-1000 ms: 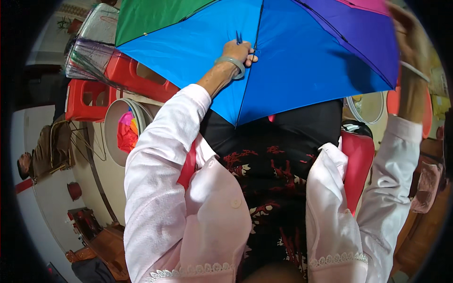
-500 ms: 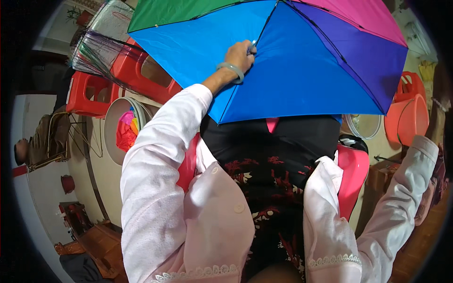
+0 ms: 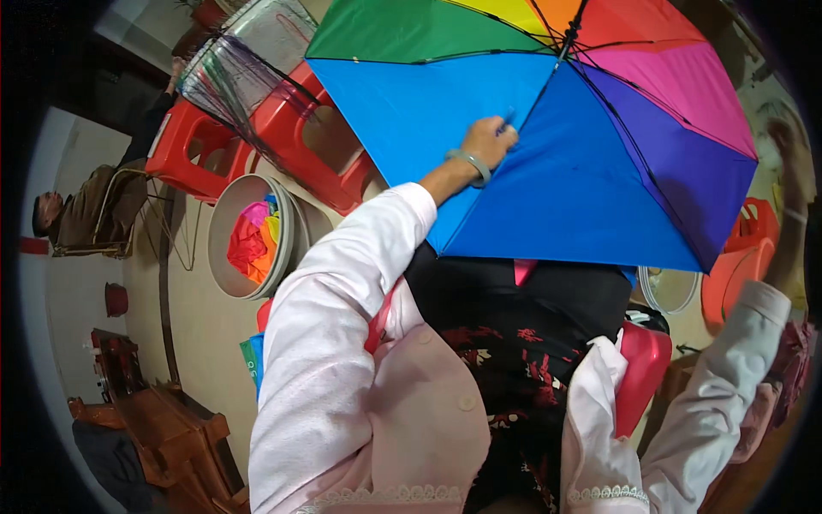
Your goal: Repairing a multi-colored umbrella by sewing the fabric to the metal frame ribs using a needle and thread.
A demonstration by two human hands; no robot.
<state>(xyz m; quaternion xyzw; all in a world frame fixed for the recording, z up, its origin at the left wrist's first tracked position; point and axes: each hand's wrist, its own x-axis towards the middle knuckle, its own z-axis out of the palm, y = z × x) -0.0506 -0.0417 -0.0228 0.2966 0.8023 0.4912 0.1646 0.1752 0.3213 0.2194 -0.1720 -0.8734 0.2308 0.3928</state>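
An opened, multicoloured umbrella (image 3: 591, 193) lies across my lap with its inside toward me; its dark metal ribs meet around the black shaft (image 3: 571, 34) near the top. My left hand (image 3: 491, 144), wearing a pale bangle, is closed at a rib between two blue panels. A small bluish thing with a pale tip (image 3: 509, 116) juts from its fingers, too blurred to name. My right arm (image 3: 728, 377) reaches out to the far right. The right hand (image 3: 781, 141) is dark and smeared at the picture's rim, so its fingers and anything in them cannot be made out.
Red plastic stools (image 3: 201, 154) stand at left, with a clear plastic-wrapped bundle (image 3: 257, 64) on them. Nearer is a pale bucket (image 3: 224, 278) holding bright folded fabric (image 3: 254, 244). A person (image 3: 107, 206) sits farther left. An orange-red bucket (image 3: 728, 283) stands at right.
In the picture, the umbrella and my left hand sit lower and farther right, and more of the umbrella's centre shows. My right forearm, previously lower at the rim, now appears raised.
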